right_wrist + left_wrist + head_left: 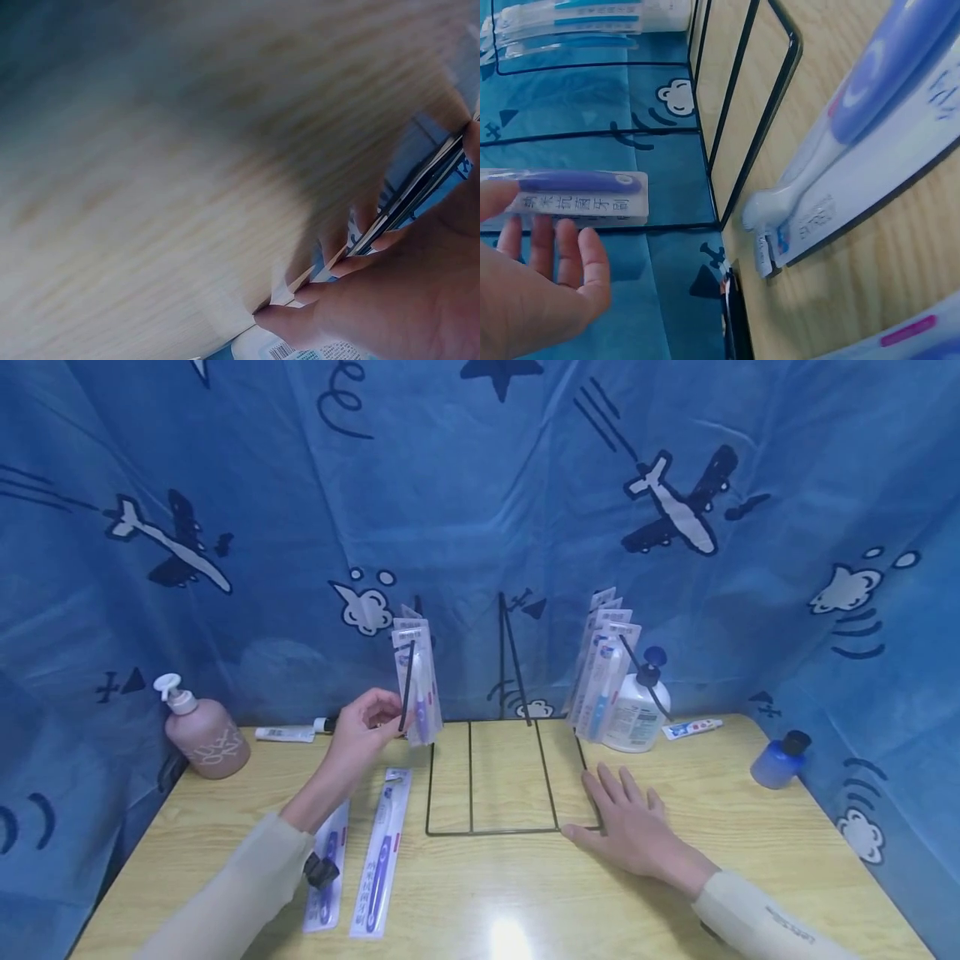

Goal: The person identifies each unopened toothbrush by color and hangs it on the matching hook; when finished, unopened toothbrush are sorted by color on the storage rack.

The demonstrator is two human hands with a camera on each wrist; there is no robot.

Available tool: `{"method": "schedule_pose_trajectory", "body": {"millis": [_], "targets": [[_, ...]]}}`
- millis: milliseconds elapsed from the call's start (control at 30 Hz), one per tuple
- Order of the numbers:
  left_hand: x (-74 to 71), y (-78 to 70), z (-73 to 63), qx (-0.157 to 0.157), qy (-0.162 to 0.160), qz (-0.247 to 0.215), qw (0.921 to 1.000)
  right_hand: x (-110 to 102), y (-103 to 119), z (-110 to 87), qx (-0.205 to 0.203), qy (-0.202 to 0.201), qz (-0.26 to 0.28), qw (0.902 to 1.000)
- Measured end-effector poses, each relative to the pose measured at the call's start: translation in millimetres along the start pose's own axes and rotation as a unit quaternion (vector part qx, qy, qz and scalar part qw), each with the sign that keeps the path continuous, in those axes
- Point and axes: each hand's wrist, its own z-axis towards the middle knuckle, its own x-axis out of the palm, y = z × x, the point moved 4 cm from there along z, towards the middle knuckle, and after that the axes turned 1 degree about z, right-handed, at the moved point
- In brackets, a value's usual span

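My left hand (362, 727) is at the wire rack's left side, its thumb and fingertips at the edge of a hanging packaged toothbrush (422, 693) with a purple handle. In the left wrist view, the thumb lies over this package (592, 199), and the other fingers bend at its lower edge. My right hand (633, 827) rests with fingers spread at the right front corner of the black wire rack (491, 833), its thumb at the base wire. More packaged toothbrushes (603, 677) with blue handles hang at the rack's right side.
Two purple packaged toothbrushes (381, 860) lie on the table left of the rack. A pink pump bottle (208, 739) and a white tube (285, 734) stand or lie farther left. Behind the right side are a white pump bottle (633, 714), a toothpaste tube (692, 728) and a blue bottle (778, 764).
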Motion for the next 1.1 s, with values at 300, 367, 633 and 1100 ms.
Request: {"method": "schedule_pose_trajectory", "body": {"millis": [300, 367, 633, 1100], "targets": [[-21.5, 13.6, -34.9, -0.063, 0.003, -0.016, 0.9979, -1, -1, -1.3, 0.003, 0.003, 0.003, 1.0], [-30.0, 18.2, -45.0, -0.085, -0.01, 0.0, 0.9963, 0, 0, -1.1, 0.002, 0.002, 0.003, 1.0], [-56.3, 43.7, -84.6, -0.17, -0.036, 0.033, 0.9842, 0, 1, -0.3, 0.001, 0.002, -0.001, 1.0], [-68.9, 74.7, -126.2, -0.202, -0.018, 0.148, 0.9679, 0, 0, -0.3, -0.002, 0.003, -0.006, 1.0]]}}
